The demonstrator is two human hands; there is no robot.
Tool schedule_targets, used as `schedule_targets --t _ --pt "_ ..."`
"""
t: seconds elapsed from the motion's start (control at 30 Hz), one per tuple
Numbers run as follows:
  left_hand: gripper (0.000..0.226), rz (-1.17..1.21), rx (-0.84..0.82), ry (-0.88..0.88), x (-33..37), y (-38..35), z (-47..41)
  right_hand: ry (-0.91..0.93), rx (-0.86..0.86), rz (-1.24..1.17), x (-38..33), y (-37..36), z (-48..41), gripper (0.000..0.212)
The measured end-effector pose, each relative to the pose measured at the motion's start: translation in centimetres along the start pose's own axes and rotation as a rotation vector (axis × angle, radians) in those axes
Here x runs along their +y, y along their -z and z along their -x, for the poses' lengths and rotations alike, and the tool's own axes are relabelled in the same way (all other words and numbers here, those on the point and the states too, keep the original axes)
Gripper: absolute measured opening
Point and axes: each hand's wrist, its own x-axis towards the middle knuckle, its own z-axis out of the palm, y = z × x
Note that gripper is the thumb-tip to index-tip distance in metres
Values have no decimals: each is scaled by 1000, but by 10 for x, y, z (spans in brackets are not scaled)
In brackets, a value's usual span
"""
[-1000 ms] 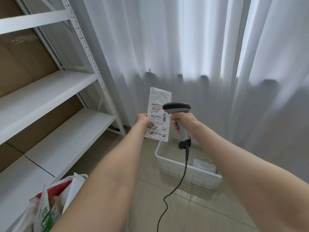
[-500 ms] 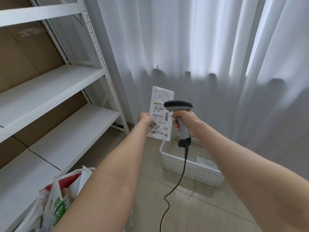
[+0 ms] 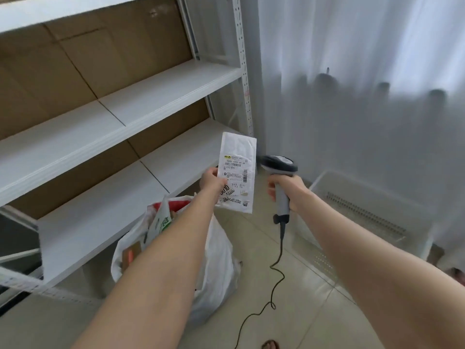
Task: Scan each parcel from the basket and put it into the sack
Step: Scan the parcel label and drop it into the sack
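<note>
floor [image 3: 314, 306]: pale tiles | sack [image 3: 216, 260]: white, standing open on floor, parcels inside | shelf [image 3: 83, 227]: white rack touching or just left of sack, boards bare, brown card behind | basket [image 3: 372, 197]: white, on floor well right of sack, by curtain | cable [image 3: 275, 278]: black, trailing on tiles between sack and basket

The left hand [image 3: 214, 181] pinches a flat white parcel [image 3: 237, 172] by its left edge, upright, printed label facing the camera. Just to its right the right hand [image 3: 286, 191] grips the handle of a grey scanner [image 3: 278, 165] — head level with the label, black cable [image 3: 275, 270] trailing down to the tiled floor. Below the left forearm stands an open white sack [image 3: 216, 263] with packages inside, against the front edge of the lowest shelf of a white rack [image 3: 161, 91]. A white perforated basket [image 3: 364, 210] — blurred — sits on the floor to the right, by the curtain [image 3: 364, 71].
</note>
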Motion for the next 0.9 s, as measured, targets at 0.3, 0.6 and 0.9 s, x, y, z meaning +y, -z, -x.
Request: schedule_targets --t 0.3,0.6,0.9 --pt "25 -123 367 125 -97 148 -21 -150 -174 148 66 -143 -1 15" --pt "43 -307 444 227 -179 222 -83 -249 -173 214 127 -241 -42 25" --pt "6 -364 84 579 -258 231 -130 -305 -180 280 177 -283 -74 18"
